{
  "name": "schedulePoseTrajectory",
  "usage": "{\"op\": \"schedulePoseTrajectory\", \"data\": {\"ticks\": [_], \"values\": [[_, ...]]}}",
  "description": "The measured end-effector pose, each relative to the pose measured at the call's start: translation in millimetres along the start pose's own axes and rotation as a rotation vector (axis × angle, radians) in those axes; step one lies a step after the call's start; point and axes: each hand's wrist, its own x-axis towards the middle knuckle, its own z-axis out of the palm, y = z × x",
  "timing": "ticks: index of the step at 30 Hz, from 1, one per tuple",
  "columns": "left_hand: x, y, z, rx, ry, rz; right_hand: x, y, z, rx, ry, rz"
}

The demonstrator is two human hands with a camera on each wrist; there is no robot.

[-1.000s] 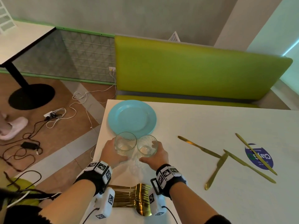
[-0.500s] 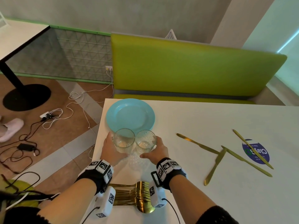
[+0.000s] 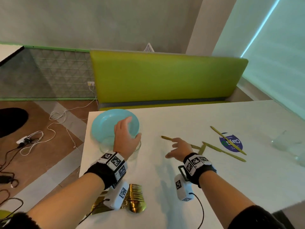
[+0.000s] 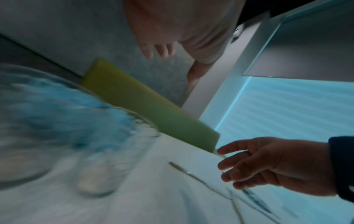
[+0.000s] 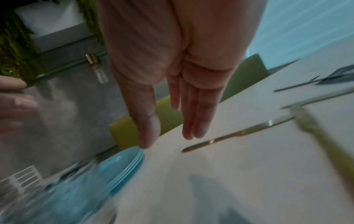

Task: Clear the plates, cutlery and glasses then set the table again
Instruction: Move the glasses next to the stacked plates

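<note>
Two clear glasses (image 3: 105, 147) (image 3: 136, 152) stand side by side on the white table (image 3: 165, 179), just in front of a stack of blue plates (image 3: 102, 128). My left hand (image 3: 130, 128) hovers over the glasses and the plates' near rim with relaxed fingers, holding nothing. My right hand (image 3: 175, 144) is open with fingers spread, just above a gold knife (image 3: 165, 138). In the right wrist view its fingers (image 5: 193, 128) are straight above the table beside that knife (image 5: 229, 136). A gold fork (image 3: 202, 148) and two more gold knives (image 3: 227, 139) lie to the right.
A pile of gold cutlery (image 3: 135, 200) lies at the table's near edge under my left wrist. Another clear glass (image 3: 287, 144) stands at the far right. A green bench (image 3: 165, 80) runs behind the table. Cables (image 3: 33, 139) lie on the floor to the left.
Both hands have let go of the two glasses. The left hand has moved forward over the plates; the right has swung right towards the knife. The view has turned right.
</note>
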Motion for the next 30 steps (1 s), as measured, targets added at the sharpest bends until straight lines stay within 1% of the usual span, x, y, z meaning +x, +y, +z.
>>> {"op": "schedulePoseTrajectory", "data": {"ticks": [3,7,12,15,20,22,25,30], "values": [[9,51,37,-0.103,-0.136,0.03,-12,29,-51,-0.038,0.108,0.037],[8,111,101,-0.138,-0.325,0.069,-17,91,-114,0.006,0.234,0.153],[1,171,182,-0.158,-0.514,0.109,-13,187,-188,0.212,0.386,0.377],[3,201,230,-0.153,-0.598,0.116,2,239,-228,0.282,0.467,0.486],[16,235,304,-0.095,-0.739,0.089,51,310,-295,0.333,0.6,0.567],[23,241,330,-0.068,-0.767,0.078,73,333,-321,0.341,0.657,0.586],[30,243,361,-0.027,-0.778,0.032,99,351,-350,0.376,0.724,0.599],[43,243,395,0.009,-0.776,-0.035,131,362,-369,0.431,0.784,0.575]]}}
